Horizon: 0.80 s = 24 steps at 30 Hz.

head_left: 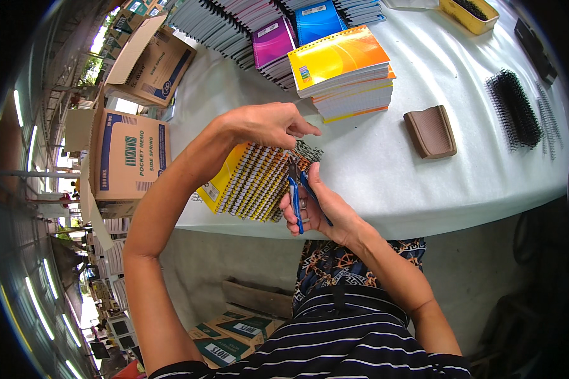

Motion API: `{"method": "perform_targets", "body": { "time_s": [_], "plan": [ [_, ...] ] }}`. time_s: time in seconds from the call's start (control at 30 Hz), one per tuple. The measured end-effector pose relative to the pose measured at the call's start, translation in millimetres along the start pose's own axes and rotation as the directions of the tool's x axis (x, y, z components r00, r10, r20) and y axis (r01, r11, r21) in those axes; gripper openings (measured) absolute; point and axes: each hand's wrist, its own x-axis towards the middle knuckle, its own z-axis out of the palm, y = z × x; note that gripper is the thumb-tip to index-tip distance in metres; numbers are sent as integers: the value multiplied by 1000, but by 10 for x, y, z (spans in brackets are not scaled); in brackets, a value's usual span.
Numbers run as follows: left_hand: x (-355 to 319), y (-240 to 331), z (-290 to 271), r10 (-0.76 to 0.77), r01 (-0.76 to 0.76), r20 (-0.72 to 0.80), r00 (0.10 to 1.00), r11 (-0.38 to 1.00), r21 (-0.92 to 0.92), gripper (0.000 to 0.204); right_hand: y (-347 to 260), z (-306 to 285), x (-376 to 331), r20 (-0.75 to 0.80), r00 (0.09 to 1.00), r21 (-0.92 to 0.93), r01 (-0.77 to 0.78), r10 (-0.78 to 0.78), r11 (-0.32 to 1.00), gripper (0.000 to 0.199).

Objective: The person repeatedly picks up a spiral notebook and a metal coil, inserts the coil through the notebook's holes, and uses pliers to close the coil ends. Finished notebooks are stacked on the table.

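Observation:
My right hand (335, 215) grips a pair of blue-handled cutting pliers (296, 202), a ring showing on one finger. The jaws point away from me, at the coil ends of a row of yellow spiral-bound notebooks (231, 180) near the table's front edge. Over the far end of that row bends my left hand (269, 124). Its index finger reaches out to the right while the other fingers curl in. Whatever those curled fingers hold is hidden. Dark wire coil ends (310, 150) stick out beside the pliers' tips.
Beyond my hands stands a stack of orange-yellow notebooks (341, 60), with purple (273, 43) and blue notebooks (319, 22) behind. A brown block (431, 131) and a pile of black coils (515, 108) lie right. Open cardboard boxes (129, 155) stand left. A yellow tray (480, 24) sits far right.

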Motion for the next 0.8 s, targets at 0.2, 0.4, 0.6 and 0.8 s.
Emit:
{"method": "perform_targets", "body": {
  "time_s": [0.2, 0.4, 0.6, 0.8],
  "plan": [
    [44, 68, 10, -38, 28, 66, 997, 991, 134, 48, 14, -2, 12, -48, 999, 41, -21, 23, 999, 84],
    [111, 159, 36, -69, 43, 90, 994, 965, 258, 48, 2, -105, 49, 40, 994, 161, -110, 104, 981, 79],
    [174, 120, 80, -54, 32, 80, 995, 965, 262, 50, 91, 37, -69, -144, 989, 15, 18, -16, 1000, 80],
    [170, 88, 84, -42, 23, 65, 997, 962, 272, 50, 68, -3, -23, -76, 997, 86, -3, 10, 996, 79]
  ]
}}
